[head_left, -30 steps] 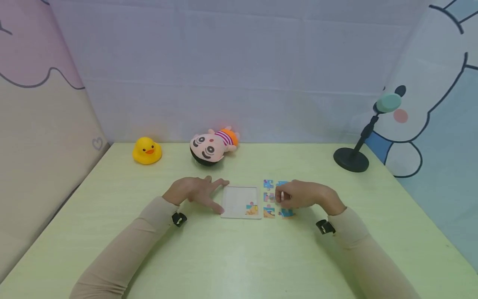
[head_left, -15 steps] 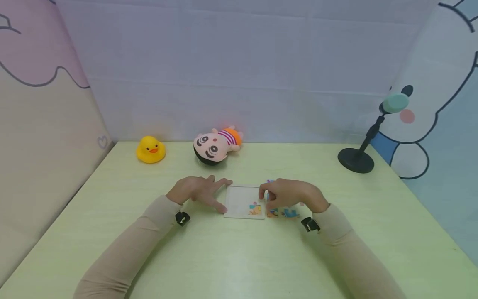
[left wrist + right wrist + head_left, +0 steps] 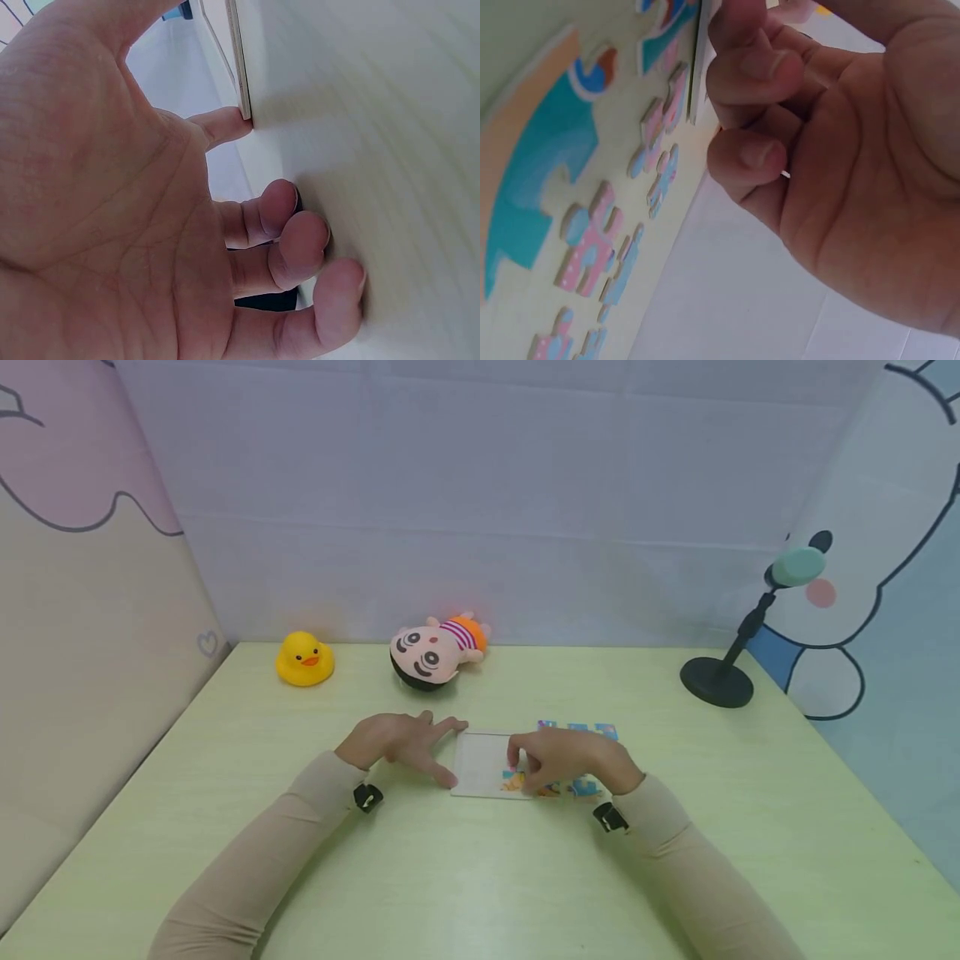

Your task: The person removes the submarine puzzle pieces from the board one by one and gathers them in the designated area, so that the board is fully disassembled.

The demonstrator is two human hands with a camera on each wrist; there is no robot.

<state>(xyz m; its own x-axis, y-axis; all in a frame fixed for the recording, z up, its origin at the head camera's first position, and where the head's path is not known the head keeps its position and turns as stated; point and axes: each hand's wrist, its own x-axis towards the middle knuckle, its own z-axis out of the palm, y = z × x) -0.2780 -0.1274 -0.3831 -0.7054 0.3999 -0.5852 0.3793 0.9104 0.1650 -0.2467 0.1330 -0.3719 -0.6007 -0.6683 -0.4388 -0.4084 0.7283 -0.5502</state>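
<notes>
My left hand (image 3: 408, 742) spreads its thumb and index finger along the left edge of a flat square puzzle tray (image 3: 478, 753). In the left wrist view the index finger (image 3: 225, 125) touches the tray's corner, while the other fingertips rest at the tabletop. Inside the tray's near right corner lies an orange-and-blue jigsaw puzzle piece (image 3: 512, 782). My right hand (image 3: 566, 753), fingers curled, has its index finger and thumb at this piece and partly covers it. Loose jigsaw pieces (image 3: 592, 244) in pink, blue and teal lie on the table beside the right hand.
A yellow rubber duck (image 3: 304, 660) and a plush doll (image 3: 435, 653) in a striped shirt stand along the back of the table. At the back right is a black stand (image 3: 717, 682) with a mint-green head. Pale cloth hangs behind the table.
My right hand has moved left from above the loose pieces to the tray's right side, uncovering the far row of pieces. The left hand has stayed at the tray's edge.
</notes>
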